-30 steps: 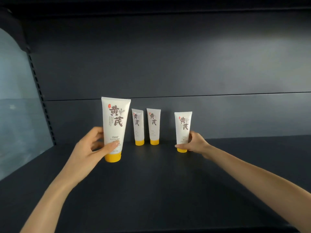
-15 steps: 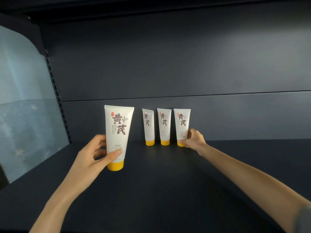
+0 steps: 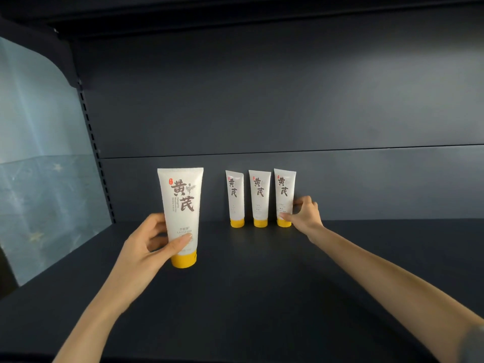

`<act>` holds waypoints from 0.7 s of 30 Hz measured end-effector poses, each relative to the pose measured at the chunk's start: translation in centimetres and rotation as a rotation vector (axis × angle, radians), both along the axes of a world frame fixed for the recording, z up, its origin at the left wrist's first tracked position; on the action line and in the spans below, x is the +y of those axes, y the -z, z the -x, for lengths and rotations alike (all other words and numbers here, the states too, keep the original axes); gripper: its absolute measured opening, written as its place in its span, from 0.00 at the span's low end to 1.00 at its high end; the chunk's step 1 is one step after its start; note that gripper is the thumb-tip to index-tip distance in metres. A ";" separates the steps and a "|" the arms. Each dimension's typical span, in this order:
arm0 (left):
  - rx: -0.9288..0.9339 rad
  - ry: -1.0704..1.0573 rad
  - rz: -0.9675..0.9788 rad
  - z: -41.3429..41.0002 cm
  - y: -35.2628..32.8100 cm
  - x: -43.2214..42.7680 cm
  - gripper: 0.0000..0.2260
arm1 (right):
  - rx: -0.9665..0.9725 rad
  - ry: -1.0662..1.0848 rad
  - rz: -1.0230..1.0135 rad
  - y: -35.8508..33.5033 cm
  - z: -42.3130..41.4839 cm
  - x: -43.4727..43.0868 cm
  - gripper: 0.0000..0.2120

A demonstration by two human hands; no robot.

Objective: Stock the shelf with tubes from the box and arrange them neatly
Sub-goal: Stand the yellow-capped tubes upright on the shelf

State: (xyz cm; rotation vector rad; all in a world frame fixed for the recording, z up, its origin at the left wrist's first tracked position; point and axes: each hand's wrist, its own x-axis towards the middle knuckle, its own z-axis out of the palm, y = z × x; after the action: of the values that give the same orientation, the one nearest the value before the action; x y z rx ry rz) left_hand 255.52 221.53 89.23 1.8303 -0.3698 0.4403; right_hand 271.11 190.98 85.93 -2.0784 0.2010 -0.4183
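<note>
Left of centre in the frame, the left hand [image 3: 146, 247] grips the near tube [image 3: 180, 213], white, upright, yellow cap down; whether the cap touches the dark shelf [image 3: 262, 297] is unclear. At centre, 3 tubes stand in a row by the back panel [image 3: 288, 100]: left tube [image 3: 235, 197], middle tube [image 3: 259, 197] and rightmost tube [image 3: 284, 192], whose lower part the right hand [image 3: 305, 214] pinches.

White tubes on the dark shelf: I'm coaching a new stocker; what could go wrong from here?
The right hand pinches the rightmost white yellow-capped tube close beside the middle tube; a nudge might topple both. The left hand holds the front white yellow-capped tube well ahead of them; set there, it may break the line.
</note>
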 end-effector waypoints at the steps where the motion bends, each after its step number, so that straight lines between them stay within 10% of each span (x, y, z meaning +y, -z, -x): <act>1: 0.004 0.009 0.025 -0.1 -0.2 -0.2 0.18 | -0.027 0.004 -0.007 -0.4 0.5 0.1 0.28; 9: 0.051 0.087 0.262 -0.9 -2.1 -4.9 0.14 | -0.372 -0.295 -0.076 -3.1 8.5 4.1 0.19; 21: 0.007 0.049 0.261 -1.4 -2.1 -8.4 0.13 | -0.501 -0.601 -0.112 -3.3 15.9 8.1 0.31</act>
State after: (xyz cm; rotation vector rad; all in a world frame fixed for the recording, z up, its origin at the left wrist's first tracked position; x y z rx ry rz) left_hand 256.88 213.08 91.33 1.5659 -0.3355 0.4273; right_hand 255.21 199.10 89.21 -1.7493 -0.6650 -0.5184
